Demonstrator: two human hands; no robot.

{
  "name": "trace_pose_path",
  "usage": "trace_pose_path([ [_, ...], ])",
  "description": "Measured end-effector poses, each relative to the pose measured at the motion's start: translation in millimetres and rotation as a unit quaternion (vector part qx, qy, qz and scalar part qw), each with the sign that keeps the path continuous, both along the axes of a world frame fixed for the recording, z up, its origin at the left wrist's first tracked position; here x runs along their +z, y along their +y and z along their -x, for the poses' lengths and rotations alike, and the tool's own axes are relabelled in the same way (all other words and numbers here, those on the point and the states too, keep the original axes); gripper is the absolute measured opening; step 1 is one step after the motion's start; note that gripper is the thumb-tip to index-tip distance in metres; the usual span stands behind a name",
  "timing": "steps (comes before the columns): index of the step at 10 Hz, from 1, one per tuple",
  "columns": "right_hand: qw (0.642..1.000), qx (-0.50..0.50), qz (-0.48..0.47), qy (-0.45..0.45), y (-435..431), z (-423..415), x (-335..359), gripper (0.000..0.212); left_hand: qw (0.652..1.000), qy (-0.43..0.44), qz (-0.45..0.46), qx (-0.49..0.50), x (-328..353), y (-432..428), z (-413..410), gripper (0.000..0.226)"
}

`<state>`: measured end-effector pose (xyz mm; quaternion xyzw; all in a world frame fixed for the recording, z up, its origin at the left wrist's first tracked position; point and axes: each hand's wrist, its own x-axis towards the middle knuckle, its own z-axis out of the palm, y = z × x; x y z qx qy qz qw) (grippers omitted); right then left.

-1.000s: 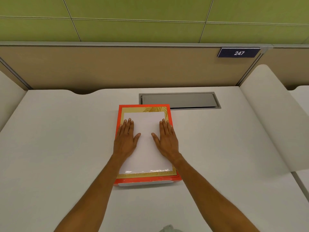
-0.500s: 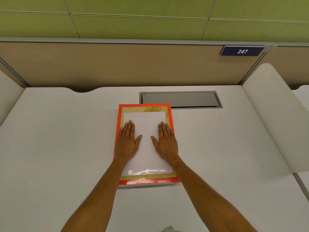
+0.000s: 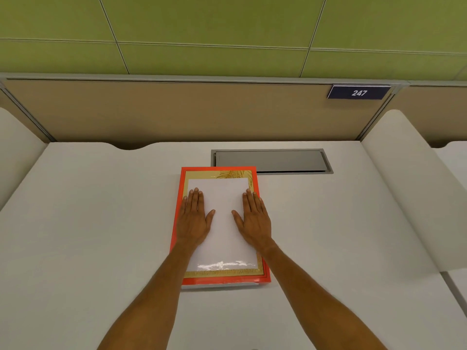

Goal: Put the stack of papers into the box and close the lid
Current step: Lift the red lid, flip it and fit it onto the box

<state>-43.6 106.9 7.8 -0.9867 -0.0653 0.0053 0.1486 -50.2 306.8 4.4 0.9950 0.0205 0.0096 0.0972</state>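
Note:
A flat box with an orange lid lies in the middle of the white desk, its long side running away from me. The lid has a gold band and a glossy white centre, and it sits down over the box. A thin pale strip of the base shows under the near edge. My left hand lies flat on the lid's left half. My right hand lies flat on its right half. Both palms face down and grip nothing. No papers are in sight.
A grey recessed cable hatch sits in the desk just behind the box to the right. A tan partition with a "247" sign closes the back. White side dividers flank the desk.
Both hands stay flat on the lid in the same places. Only the view has shifted slightly.

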Motion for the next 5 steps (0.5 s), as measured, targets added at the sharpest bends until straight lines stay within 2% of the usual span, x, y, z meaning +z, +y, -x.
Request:
trace_pose_path([
  [5,0.998,-0.011,0.012,-0.053,-98.6,-0.4,43.5,0.086,0.997,-0.047,0.06,0.021,37.8,-89.0,6.5,0.09],
])
